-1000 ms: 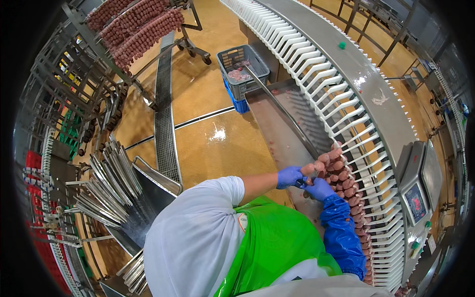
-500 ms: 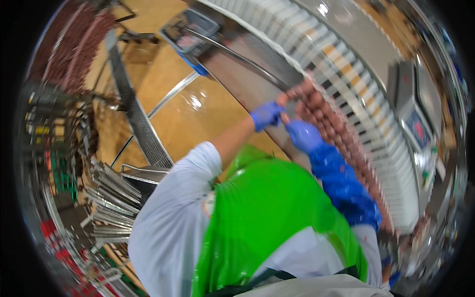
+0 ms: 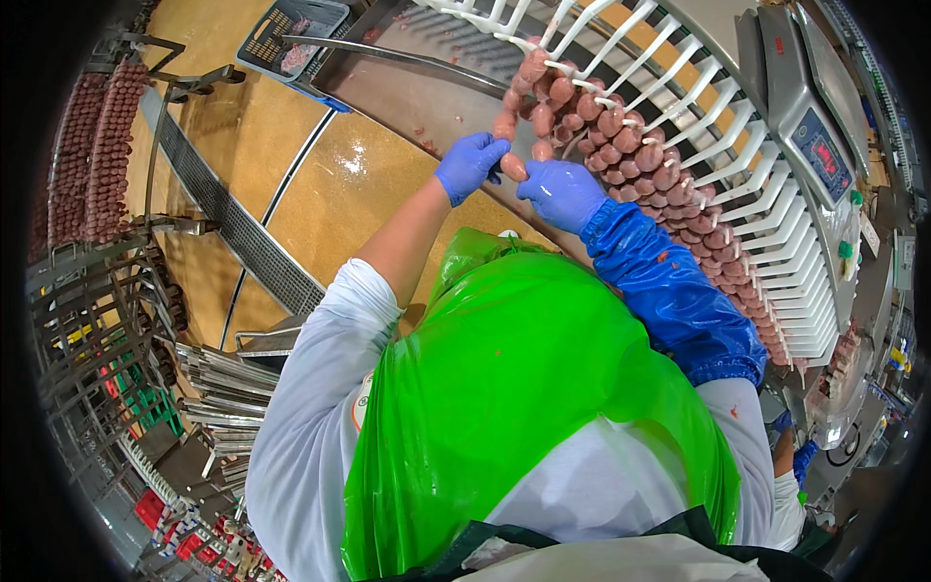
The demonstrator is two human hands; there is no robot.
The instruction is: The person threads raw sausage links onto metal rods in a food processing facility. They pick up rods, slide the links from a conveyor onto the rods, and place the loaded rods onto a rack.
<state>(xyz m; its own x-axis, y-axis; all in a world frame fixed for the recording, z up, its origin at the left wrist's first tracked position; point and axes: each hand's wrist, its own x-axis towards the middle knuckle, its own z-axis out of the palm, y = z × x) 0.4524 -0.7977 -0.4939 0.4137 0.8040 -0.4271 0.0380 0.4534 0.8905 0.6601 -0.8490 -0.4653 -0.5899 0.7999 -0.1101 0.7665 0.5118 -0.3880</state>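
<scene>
My left hand (image 3: 470,167), in a purple-blue glove, is closed with its fingertips on a string of linked sausages (image 3: 505,124). Close beside it, my right hand (image 3: 564,194) is gloved the same and pinches the end of a sausage link (image 3: 514,168) that spans between the two hands. From there the string loops up to the white prongs (image 3: 718,145) of a long rack. Many more pink links (image 3: 652,160) hang in loops along that row, partly behind my right arm and its blue sleeve cover.
A metal trough (image 3: 398,92) with meat scraps lies ahead, a bent metal bar (image 3: 407,60) across it. A grey crate (image 3: 291,39) stands at its far left end. A scale (image 3: 819,145) is at right. Leftward are a floor grate (image 3: 228,209), stacked metal bars (image 3: 228,388) and hung sausages (image 3: 112,145).
The whole view has shifted and sharpened. My hands, almost touching before, are now slightly apart with a sausage link visible between them, and the loop of string above shows more plainly.
</scene>
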